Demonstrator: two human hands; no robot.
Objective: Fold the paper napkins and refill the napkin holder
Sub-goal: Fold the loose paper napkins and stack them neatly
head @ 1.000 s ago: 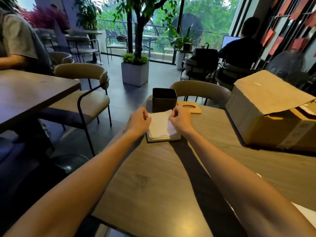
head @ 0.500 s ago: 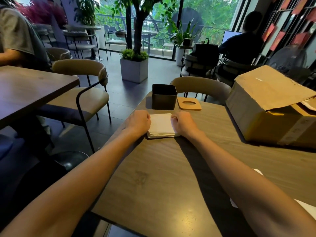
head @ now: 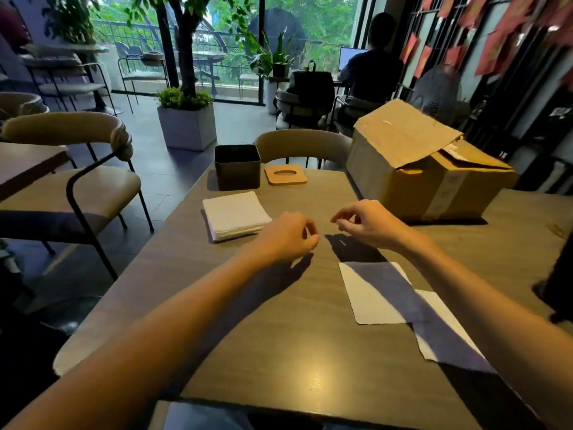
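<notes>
A stack of folded white napkins [head: 235, 215] lies on the wooden table [head: 279, 321], just in front of the dark square napkin holder [head: 237, 166]. The holder's wooden lid [head: 285, 174] with an oval slot lies beside it on the right. My left hand [head: 286, 235] hovers right of the stack with loosely curled fingers, holding nothing. My right hand [head: 369, 225] hangs beside it, fingers loosely curled and empty. Two flat unfolded napkins [head: 376, 293] lie nearer to me on the right, partly under my right forearm's shadow.
An open cardboard box [head: 428, 175] fills the table's far right. A dark object [head: 561, 274] stands at the right edge. A beige chair [head: 302, 145] stands behind the table, another chair [head: 71, 181] to the left. A person sits at a laptop in the background.
Both hands have let go of the napkin stack and drawn back to the right and toward me. The stack stays on the table. The view has shifted, showing the flat napkins.
</notes>
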